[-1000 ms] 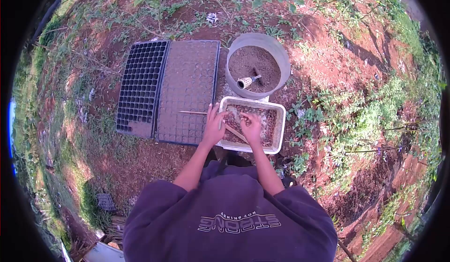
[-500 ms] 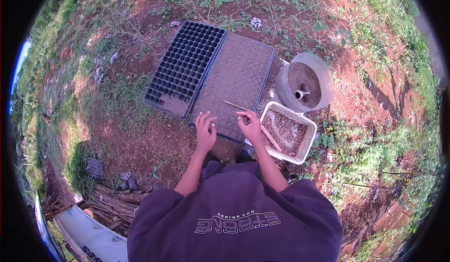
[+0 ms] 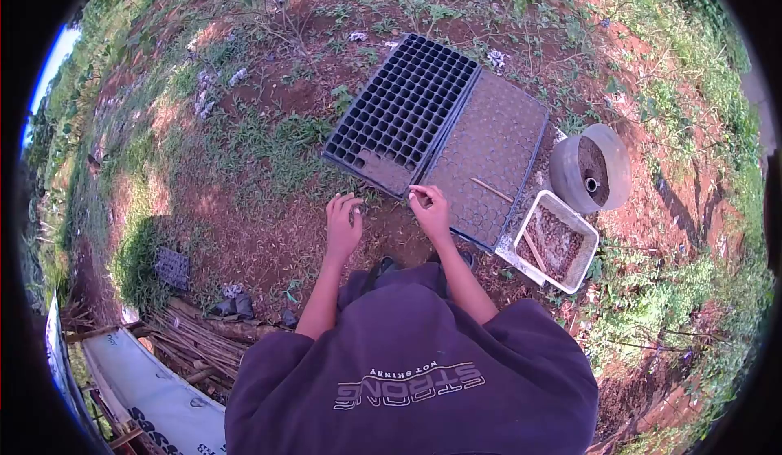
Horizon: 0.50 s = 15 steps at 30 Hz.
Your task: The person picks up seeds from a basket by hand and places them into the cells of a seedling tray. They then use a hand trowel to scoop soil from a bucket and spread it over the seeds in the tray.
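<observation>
Left of the centre of the frame, the left hand (image 3: 344,220) hovers over bare ground, fingers slightly spread and loosely bent. Above it, the dark cell tray (image 3: 391,105) shows open cells, with soil over its lower end. Near that end, the right hand (image 3: 431,211) has its thumb and forefinger curled toward each other; whether they pinch anything, I cannot tell. Just beside lies the soil-covered tray (image 3: 468,158), a thin stick (image 3: 492,190) across it. Right of centre are a pale basin (image 3: 588,253) of small brown pieces, holding a flat stick (image 3: 535,251), and a round tub (image 3: 568,180) of soil.
</observation>
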Each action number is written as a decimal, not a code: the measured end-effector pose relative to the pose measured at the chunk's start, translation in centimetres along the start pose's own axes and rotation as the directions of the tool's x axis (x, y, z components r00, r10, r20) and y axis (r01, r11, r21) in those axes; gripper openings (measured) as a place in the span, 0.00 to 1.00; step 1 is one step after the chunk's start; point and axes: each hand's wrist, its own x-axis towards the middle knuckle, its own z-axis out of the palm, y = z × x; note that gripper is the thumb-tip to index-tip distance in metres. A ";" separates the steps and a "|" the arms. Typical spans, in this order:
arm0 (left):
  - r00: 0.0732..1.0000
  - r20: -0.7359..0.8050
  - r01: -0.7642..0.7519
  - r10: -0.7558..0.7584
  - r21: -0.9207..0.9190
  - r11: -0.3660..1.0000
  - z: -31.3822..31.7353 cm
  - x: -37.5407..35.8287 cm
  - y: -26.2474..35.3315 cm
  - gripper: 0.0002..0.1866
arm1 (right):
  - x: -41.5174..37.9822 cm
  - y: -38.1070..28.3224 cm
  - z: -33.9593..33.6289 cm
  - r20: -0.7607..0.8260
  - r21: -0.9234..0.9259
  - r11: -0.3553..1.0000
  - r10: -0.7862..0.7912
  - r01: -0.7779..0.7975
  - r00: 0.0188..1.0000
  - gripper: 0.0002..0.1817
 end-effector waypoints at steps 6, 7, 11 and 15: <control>0.997 0.079 0.006 -0.007 0.003 1.000 -1.7 1.5 -3.0 0.13 | 0.5 0.3 3.6 -0.011 -0.088 0.992 0.091 -0.091 0.996 0.09; 0.994 0.110 0.013 -0.012 -0.005 1.000 -1.8 1.9 -3.2 0.13 | 0.6 0.5 4.0 -0.013 -0.088 0.991 0.096 -0.096 0.995 0.09; 0.989 0.146 -0.032 0.036 -0.029 0.999 -1.1 4.1 -4.6 0.14 | 1.2 1.2 5.3 -0.038 -0.160 0.980 0.112 -0.117 0.993 0.09; 0.976 0.201 -0.103 0.089 0.065 0.993 0.1 6.9 -6.1 0.17 | 3.6 1.1 7.2 -0.098 -0.236 0.971 0.017 -0.040 0.995 0.10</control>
